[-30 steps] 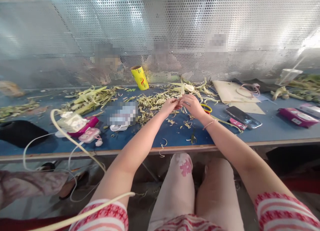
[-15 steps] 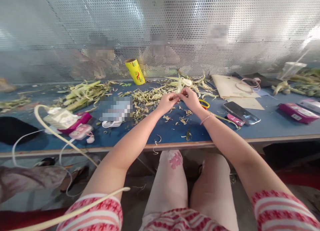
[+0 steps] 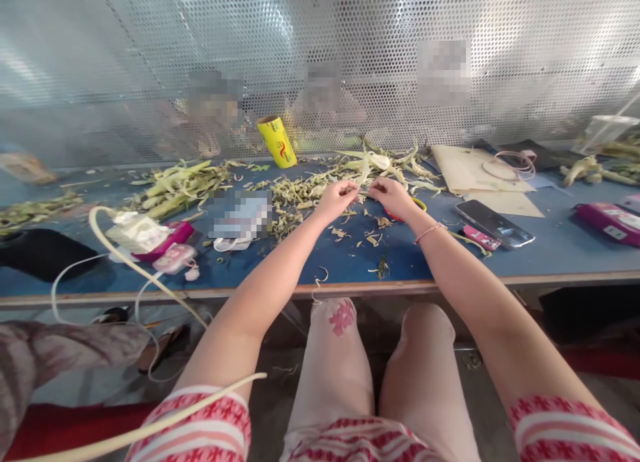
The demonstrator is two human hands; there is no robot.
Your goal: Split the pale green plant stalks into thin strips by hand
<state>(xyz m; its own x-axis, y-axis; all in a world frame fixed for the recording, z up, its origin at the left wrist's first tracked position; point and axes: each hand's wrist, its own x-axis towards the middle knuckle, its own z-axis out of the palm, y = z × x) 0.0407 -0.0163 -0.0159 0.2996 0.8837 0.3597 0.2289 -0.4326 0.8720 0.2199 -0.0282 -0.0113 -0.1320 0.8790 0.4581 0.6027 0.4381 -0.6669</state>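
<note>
Two hands meet over the blue surface [image 3: 550, 249], just above a pile of green-yellow husk scraps [image 3: 300, 195]. The left hand [image 3: 339, 199] and the right hand [image 3: 395, 197] each pinch one end of a thin husk strip [image 3: 367, 193] between them. Orange-handled scissors [image 3: 415, 205] lie just beside the right hand, and a phone [image 3: 495, 223] lies further right.

Blue bench [image 3: 550, 255], pale leaf strips [image 3: 175, 189], yellow roll [image 3: 277, 141], phone [image 3: 494, 223], pink box [image 3: 607, 222], scattered trimmings [image 3: 300, 195]
</note>
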